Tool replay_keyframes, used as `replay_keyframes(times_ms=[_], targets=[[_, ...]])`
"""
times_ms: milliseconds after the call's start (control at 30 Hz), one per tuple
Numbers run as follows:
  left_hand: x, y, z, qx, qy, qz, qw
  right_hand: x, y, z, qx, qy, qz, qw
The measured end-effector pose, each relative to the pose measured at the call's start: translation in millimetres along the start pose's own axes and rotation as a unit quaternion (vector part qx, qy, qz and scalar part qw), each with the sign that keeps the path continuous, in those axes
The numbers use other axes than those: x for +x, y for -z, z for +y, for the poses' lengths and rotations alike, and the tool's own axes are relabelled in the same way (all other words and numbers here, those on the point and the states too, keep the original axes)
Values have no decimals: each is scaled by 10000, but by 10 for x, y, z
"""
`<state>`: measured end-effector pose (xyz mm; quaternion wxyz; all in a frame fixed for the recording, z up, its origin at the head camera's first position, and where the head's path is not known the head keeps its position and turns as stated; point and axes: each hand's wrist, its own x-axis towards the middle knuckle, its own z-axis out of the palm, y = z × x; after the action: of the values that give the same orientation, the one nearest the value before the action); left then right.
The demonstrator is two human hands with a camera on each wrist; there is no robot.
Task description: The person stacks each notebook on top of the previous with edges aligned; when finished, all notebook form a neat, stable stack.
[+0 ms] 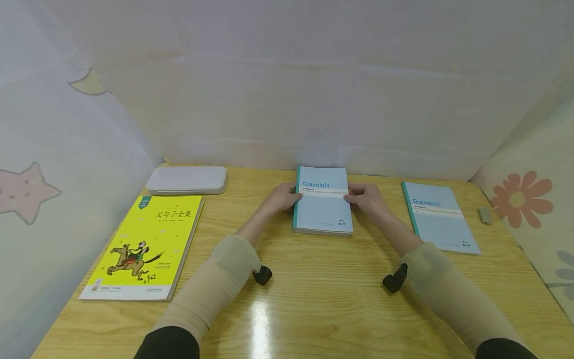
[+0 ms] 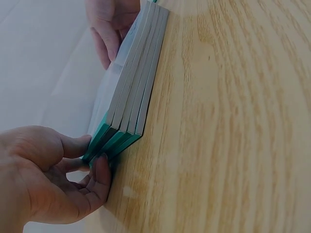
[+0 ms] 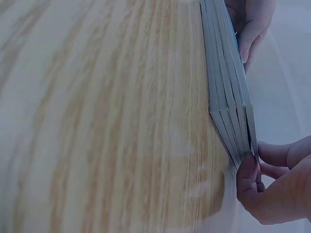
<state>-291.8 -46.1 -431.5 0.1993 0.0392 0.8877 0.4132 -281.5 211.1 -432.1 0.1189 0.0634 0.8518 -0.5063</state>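
A stack of several light blue "Gambit" notebooks [image 1: 324,212] with green spines lies on the table near the back. My left hand [image 1: 283,197] grips its left side at the green spines [image 2: 119,137]. On the opposite side, my right hand [image 1: 366,198] holds the page edges [image 3: 228,87]. Both thumbs lie at the top cover's edges in the head view. In the left wrist view, the left hand's [image 2: 53,174] fingers curl against the spines. The right hand [image 3: 279,182] has fingertips against the stack's corner side in the right wrist view.
Another "Gambit" notebook [image 1: 440,219] lies to the right, with a small grey object [image 1: 484,215] beside it. On the left are a yellow book [image 1: 148,239] and a white case [image 1: 187,179] behind it. White cloth [image 1: 287,89] hangs behind the wooden table [image 1: 309,289].
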Motion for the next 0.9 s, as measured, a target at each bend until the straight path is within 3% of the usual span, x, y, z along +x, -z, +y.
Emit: replay_keyframes(times_ms=[567,900], targets=[[-21,-28,-8,211,-149,46,9997,9,-41,12,-390,69,-2,9992],[37,-19,-16,843,-350,-86,9958,13,-45,41,-539,233,-125,9982]])
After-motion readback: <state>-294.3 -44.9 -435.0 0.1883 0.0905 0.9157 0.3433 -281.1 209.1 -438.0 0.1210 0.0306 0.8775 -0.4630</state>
